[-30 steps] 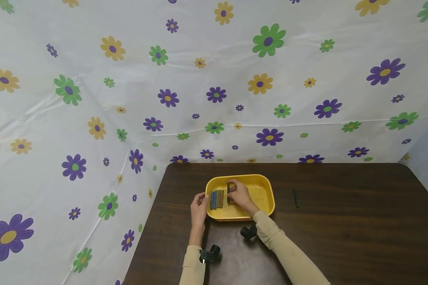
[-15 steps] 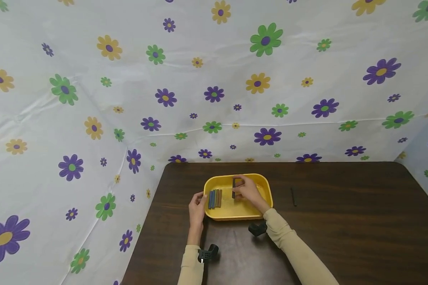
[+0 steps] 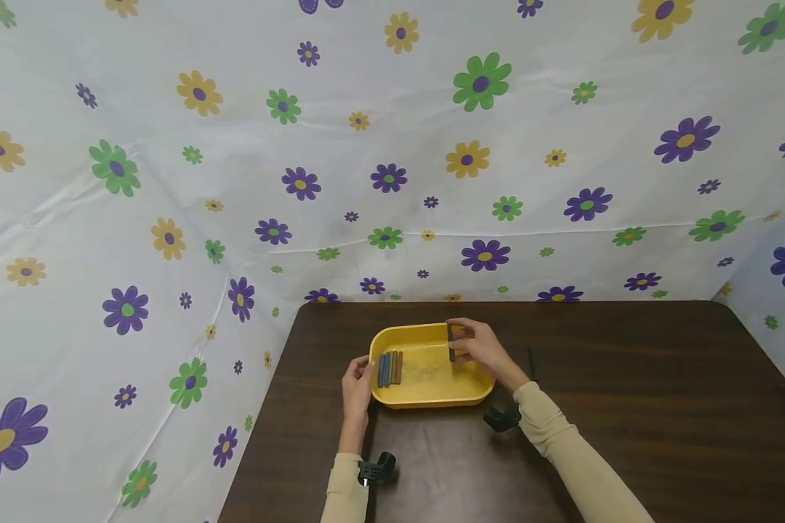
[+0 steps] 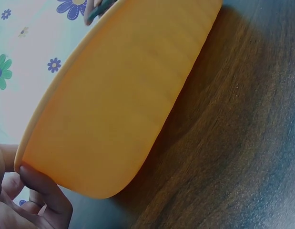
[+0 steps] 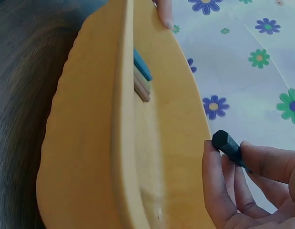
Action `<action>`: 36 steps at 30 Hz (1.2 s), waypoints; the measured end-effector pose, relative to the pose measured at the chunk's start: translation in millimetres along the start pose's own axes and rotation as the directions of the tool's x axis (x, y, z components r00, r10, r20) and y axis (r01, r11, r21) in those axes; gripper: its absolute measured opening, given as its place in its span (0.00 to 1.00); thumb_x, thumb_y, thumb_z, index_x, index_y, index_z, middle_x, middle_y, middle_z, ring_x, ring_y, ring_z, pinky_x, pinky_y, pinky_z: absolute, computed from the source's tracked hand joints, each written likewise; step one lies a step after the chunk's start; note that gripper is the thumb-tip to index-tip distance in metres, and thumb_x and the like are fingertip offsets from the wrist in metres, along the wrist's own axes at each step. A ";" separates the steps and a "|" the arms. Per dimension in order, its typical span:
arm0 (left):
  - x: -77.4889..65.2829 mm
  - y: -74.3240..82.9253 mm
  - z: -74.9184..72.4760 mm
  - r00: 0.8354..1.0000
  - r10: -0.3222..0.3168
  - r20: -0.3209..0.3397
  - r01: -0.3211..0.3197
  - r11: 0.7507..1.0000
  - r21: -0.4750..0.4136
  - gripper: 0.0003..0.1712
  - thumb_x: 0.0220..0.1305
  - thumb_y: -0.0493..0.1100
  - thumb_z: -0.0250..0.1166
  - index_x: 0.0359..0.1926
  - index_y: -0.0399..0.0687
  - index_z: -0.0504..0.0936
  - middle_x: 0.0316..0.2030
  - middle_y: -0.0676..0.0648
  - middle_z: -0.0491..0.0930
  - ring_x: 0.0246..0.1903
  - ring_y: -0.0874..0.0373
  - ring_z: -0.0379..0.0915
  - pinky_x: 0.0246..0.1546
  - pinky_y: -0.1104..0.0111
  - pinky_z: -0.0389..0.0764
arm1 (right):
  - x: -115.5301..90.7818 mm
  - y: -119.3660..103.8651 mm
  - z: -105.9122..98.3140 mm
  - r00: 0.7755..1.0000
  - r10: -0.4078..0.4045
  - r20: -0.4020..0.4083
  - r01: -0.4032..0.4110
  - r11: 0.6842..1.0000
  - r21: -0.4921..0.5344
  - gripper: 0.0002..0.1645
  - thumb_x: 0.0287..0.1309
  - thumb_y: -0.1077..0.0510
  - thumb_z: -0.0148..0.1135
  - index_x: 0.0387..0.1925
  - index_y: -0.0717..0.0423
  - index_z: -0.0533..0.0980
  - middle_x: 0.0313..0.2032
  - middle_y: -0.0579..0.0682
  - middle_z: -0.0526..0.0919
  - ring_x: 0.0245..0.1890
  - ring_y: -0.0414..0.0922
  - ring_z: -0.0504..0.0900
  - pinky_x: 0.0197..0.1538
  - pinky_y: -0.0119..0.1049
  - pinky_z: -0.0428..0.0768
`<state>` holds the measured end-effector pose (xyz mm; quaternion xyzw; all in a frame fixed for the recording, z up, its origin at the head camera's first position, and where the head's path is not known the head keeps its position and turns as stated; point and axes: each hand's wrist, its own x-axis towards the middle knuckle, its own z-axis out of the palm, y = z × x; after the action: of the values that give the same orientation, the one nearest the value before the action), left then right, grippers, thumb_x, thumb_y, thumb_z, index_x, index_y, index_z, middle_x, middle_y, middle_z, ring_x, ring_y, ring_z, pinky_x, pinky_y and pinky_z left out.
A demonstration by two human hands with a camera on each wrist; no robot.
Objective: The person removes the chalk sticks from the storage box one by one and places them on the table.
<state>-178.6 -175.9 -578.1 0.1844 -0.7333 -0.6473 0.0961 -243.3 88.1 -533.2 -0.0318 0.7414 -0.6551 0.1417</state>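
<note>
My right hand [image 3: 487, 349] pinches a dark green hexagonal crayon [image 5: 227, 145] between thumb and fingers, raised near the right end of a yellow plastic tray [image 3: 425, 396]. In the right wrist view the crayon's flat six-sided end faces the camera. My left hand [image 3: 356, 388] grips the tray's left rim, and the left wrist view shows fingers [image 4: 47, 188] on both sides of that edge. Inside the tray, against its left side, several crayons [image 3: 389, 369] in blue, green and brown lie side by side.
Another dark crayon [image 3: 532, 363] lies on the brown wooden table [image 3: 628, 407], right of the tray and behind the right wrist. A flower-print sheet [image 3: 392, 145] hangs behind the table and along its left side. Both wrists wear black cameras [image 3: 377, 468].
My right hand has moved right across the tray, carrying the dark green crayon away from the row at the left. My left hand has stayed on the rim.
</note>
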 end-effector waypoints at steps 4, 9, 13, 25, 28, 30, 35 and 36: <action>1.0 1.6 -0.3 1.000 0.001 0.003 -0.001 1.000 0.009 0.16 0.76 0.40 0.62 0.57 0.34 0.81 0.35 0.39 0.77 0.27 0.56 0.69 0.23 0.71 0.69 | -5.2 -2.1 -11.0 1.000 0.004 -0.010 -0.004 1.000 0.007 0.33 0.66 0.72 0.62 0.72 0.66 0.68 0.49 0.65 0.77 0.40 0.52 0.84 0.47 0.56 0.85; 0.9 0.9 -0.4 1.000 0.008 0.009 -0.008 1.000 0.002 0.16 0.76 0.40 0.62 0.57 0.33 0.81 0.34 0.39 0.77 0.24 0.58 0.67 0.22 0.71 0.68 | -11.4 -2.1 -26.3 1.000 -0.012 -0.027 0.012 1.000 0.018 0.34 0.68 0.70 0.62 0.73 0.67 0.66 0.49 0.65 0.78 0.45 0.58 0.85 0.47 0.54 0.85; 0.7 0.2 -0.4 1.000 0.009 0.014 -0.009 1.000 -0.002 0.17 0.76 0.41 0.62 0.57 0.32 0.81 0.34 0.39 0.77 0.23 0.59 0.66 0.21 0.71 0.67 | -15.4 -1.2 -39.3 0.999 -0.024 -0.046 0.024 1.000 0.016 0.33 0.68 0.69 0.62 0.73 0.67 0.66 0.50 0.66 0.78 0.45 0.57 0.86 0.44 0.48 0.87; -7.6 11.8 -1.1 1.000 -0.001 0.002 0.001 1.000 0.010 0.17 0.76 0.39 0.61 0.58 0.30 0.80 0.37 0.32 0.77 0.27 0.53 0.69 0.23 0.69 0.69 | -26.4 9.0 -68.3 0.995 -0.024 -0.097 0.023 1.000 -0.018 0.32 0.70 0.68 0.60 0.73 0.67 0.65 0.55 0.72 0.74 0.47 0.55 0.84 0.44 0.45 0.87; -6.1 9.8 -1.3 1.000 0.005 -0.003 -0.005 1.000 0.005 0.17 0.76 0.39 0.62 0.57 0.30 0.80 0.35 0.36 0.77 0.25 0.56 0.67 0.22 0.70 0.68 | -29.1 12.4 -73.9 0.993 -0.016 -0.113 0.015 1.000 -0.012 0.32 0.71 0.68 0.60 0.73 0.67 0.66 0.55 0.71 0.74 0.48 0.59 0.84 0.43 0.43 0.87; -4.8 8.0 -0.1 1.000 0.000 -0.009 0.000 1.000 0.005 0.17 0.76 0.39 0.61 0.57 0.31 0.80 0.34 0.38 0.76 0.24 0.57 0.66 0.21 0.71 0.67 | -30.5 15.4 -78.4 0.993 -0.013 -0.121 0.012 1.000 -0.010 0.32 0.71 0.68 0.60 0.73 0.67 0.66 0.55 0.73 0.74 0.51 0.63 0.82 0.43 0.42 0.87; -13.9 26.2 0.1 1.000 -0.003 0.010 0.003 1.000 0.005 0.16 0.76 0.34 0.59 0.57 0.25 0.78 0.37 0.27 0.75 0.25 0.53 0.67 0.22 0.70 0.68 | -35.5 22.8 -88.9 0.990 0.000 -0.138 -0.001 1.000 -0.012 0.32 0.71 0.68 0.59 0.73 0.68 0.65 0.58 0.76 0.72 0.56 0.69 0.78 0.42 0.39 0.87; -14.8 27.6 -0.1 1.000 -0.002 0.015 0.002 1.000 0.003 0.16 0.76 0.34 0.59 0.57 0.24 0.78 0.37 0.26 0.75 0.24 0.53 0.67 0.22 0.70 0.68 | -36.7 23.9 -90.8 0.990 0.002 -0.141 -0.004 1.000 -0.015 0.32 0.71 0.68 0.59 0.73 0.68 0.65 0.58 0.75 0.72 0.56 0.69 0.78 0.42 0.39 0.87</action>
<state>-169.1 -167.5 -549.4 0.1802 -0.7349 -0.6476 0.0897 -227.7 187.4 -541.3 0.0145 0.7544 -0.6500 0.0897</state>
